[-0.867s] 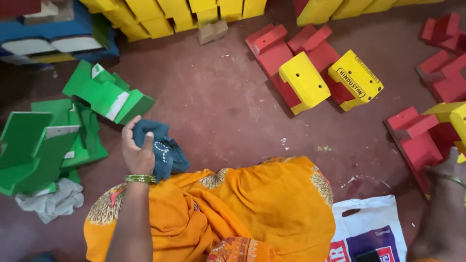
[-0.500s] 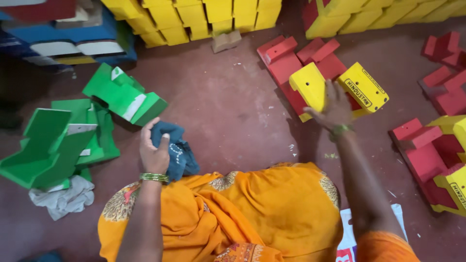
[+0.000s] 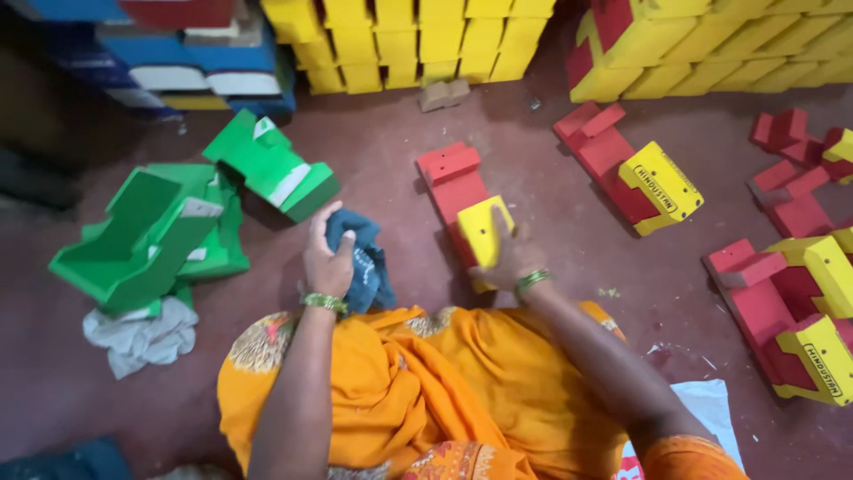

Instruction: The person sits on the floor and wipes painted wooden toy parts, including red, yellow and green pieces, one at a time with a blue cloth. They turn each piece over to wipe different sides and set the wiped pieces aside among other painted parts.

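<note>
My left hand (image 3: 327, 258) grips a dark blue cloth (image 3: 364, 262) just above my orange-draped lap (image 3: 426, 391). My right hand (image 3: 511, 258) rests on the yellow end of a red and yellow wooden toy piece (image 3: 462, 200), which lies on the maroon floor right in front of me. The fingers wrap the yellow block's near edge. A green bangle sits on each wrist.
Green toy pieces (image 3: 169, 227) and a white rag (image 3: 142, 333) lie at the left. More red and yellow pieces (image 3: 635, 173) lie at the right (image 3: 795, 298). Stacks of yellow blocks (image 3: 409, 40) and blue ones (image 3: 204, 53) line the far wall. A white bag (image 3: 702, 404) lies near my right arm.
My right hand reached out to the red and yellow piece and has dragged it leftward, close to my lap. My left hand stays on the cloth.
</note>
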### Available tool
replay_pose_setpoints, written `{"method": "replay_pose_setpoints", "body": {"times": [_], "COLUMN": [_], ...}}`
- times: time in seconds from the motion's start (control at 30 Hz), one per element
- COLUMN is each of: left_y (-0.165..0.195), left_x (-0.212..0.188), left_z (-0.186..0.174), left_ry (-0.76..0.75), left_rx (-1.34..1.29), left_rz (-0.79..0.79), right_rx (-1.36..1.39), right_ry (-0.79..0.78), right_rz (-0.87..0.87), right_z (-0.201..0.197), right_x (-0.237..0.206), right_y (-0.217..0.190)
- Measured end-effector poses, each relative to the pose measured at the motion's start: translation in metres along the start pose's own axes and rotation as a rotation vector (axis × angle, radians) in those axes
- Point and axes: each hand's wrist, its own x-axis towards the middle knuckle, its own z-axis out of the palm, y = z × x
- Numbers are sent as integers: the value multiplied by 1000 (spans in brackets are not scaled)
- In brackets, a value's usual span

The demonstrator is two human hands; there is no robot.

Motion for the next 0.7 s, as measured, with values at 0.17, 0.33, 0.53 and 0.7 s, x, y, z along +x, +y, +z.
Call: {"method": "replay_pose_setpoints", "body": {"times": [0.17, 0.33, 0.53, 0.7], "left_y": [-5, 0, 11, -3], "left_x": [-9, -24, -40, -57], "left_z": [7, 38, 76, 91], "left_ry": [31, 99, -18, -238], "left_rx": [-85, -627, -1042, -877], "left_rz": [-72, -102, -532, -380], "right_rx": [153, 637, 725, 639], "right_ry": [104, 427, 635, 459], "right_rz": [-176, -933, -1098, -777], "right_z": [16, 7, 8, 8], "right_x": [-39, -69, -68, -48], "right_y": [-53, -77, -102, -63]}}
